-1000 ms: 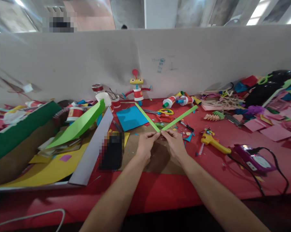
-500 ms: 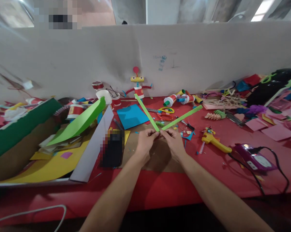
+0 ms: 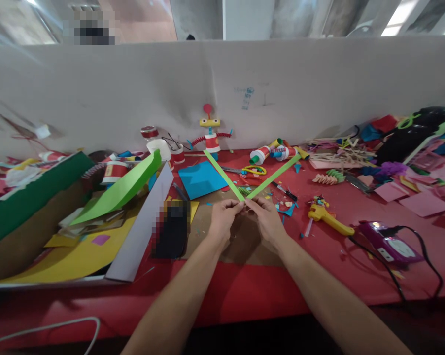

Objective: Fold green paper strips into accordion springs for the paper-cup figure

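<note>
My left hand (image 3: pixel 224 217) pinches the near end of a light green paper strip (image 3: pixel 224 176) that slants away to the upper left. Between the fingers of my right hand (image 3: pixel 262 217) is the near end of a second green paper strip (image 3: pixel 274 176), slanting to the upper right. The two ends meet at my fingertips, so the strips form a V; how they join is hidden by the fingers. Just beyond my fingertips lies a green folded-paper spring (image 3: pixel 243 190). Under both hands is a brown cardboard sheet (image 3: pixel 240 249).
A blue paper square (image 3: pixel 200 178), scissors (image 3: pixel 254 170) and a dark phone (image 3: pixel 171 231) lie around the cardboard. At right are a yellow glue gun (image 3: pixel 331 221) and a purple power box (image 3: pixel 388 244) with a cord. An open box (image 3: pixel 141 222) of paper stands left. A paper-cup robot (image 3: pixel 212 140) stands behind.
The right strip's far end has swung slightly inward and down toward the left, and the left strip's far end sits slightly lower. Both hands keep their pinch in nearly the same place.
</note>
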The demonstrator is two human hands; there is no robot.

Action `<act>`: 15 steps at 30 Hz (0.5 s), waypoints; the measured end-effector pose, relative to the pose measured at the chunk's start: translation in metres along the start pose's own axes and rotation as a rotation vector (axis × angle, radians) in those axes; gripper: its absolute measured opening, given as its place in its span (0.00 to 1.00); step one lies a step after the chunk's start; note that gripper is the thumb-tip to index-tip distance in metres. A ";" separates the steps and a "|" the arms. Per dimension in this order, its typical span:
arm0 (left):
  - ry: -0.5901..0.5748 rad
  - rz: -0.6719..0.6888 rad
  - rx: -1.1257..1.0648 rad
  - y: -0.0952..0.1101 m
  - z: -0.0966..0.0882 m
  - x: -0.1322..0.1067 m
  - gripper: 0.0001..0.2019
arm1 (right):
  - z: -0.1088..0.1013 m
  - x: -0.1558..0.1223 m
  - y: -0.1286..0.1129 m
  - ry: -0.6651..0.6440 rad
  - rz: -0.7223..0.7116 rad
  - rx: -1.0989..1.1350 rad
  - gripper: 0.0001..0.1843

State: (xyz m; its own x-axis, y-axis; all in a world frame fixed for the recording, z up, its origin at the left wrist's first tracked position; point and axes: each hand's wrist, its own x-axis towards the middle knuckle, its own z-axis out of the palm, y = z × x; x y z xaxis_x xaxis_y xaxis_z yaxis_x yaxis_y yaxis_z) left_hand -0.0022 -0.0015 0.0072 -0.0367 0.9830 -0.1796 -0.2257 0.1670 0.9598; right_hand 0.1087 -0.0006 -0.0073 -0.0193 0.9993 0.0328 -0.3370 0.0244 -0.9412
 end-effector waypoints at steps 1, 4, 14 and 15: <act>-0.005 0.000 0.002 0.000 -0.001 0.000 0.09 | -0.001 0.000 -0.001 -0.015 0.009 -0.001 0.09; -0.055 -0.007 0.015 0.005 -0.004 -0.001 0.11 | -0.004 0.002 -0.001 -0.010 -0.015 -0.061 0.11; -0.121 -0.151 -0.170 0.018 -0.006 -0.002 0.11 | -0.011 0.008 -0.001 -0.013 0.094 -0.085 0.12; -0.102 -0.155 -0.186 0.015 -0.005 -0.001 0.11 | -0.011 0.008 -0.001 -0.008 0.122 -0.068 0.13</act>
State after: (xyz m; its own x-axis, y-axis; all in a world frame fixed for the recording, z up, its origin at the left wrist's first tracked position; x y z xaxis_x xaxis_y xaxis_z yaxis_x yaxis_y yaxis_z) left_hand -0.0107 -0.0003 0.0211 0.1081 0.9511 -0.2894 -0.3968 0.3081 0.8646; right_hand 0.1189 0.0074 -0.0101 -0.0637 0.9947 -0.0805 -0.2668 -0.0947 -0.9591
